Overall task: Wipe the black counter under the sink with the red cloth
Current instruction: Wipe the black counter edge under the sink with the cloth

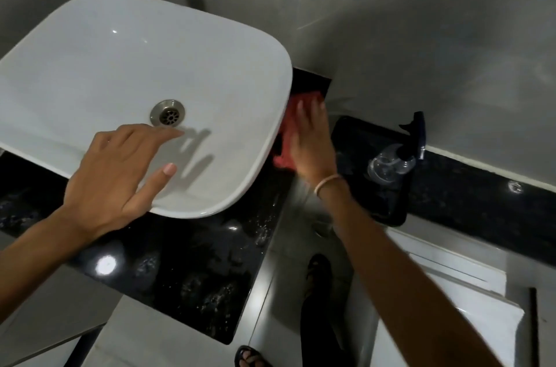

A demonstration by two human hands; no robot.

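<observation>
The right hand [310, 144] lay flat, fingers spread wide, pressed palm-down on the red cloth [288, 138], which was bunched beneath it on the black bench [195, 270] at the sink's right edge. Part of the cloth was hidden under the overhanging rim of the white sink [126, 72], so how far it reached beneath could not be told. A thin pale bracelet [328, 181] circled the wrist just behind the hand.

The left hand [120, 174] rested on the near rim of the sink, open and holding nothing, its fingers stretched forward over the basin and its thumb lying along the inside wall. Just ahead of its fingertips sat the round metal drain [167, 113], and the fingers threw a shadow across the basin floor.

To the right of the right hand, on a lower strip of black ledge (set against the grey wall), stood a clear spray bottle [388, 165] with a dark blue trigger head [416, 135]. It was near the right hand but apart from it.

Below the right forearm, the grey floor showed between the bench and a white fixture [469, 300], with two sandalled feet [316, 270] standing there. The polished bench surface below the left hand showed a bright reflected light spot.
</observation>
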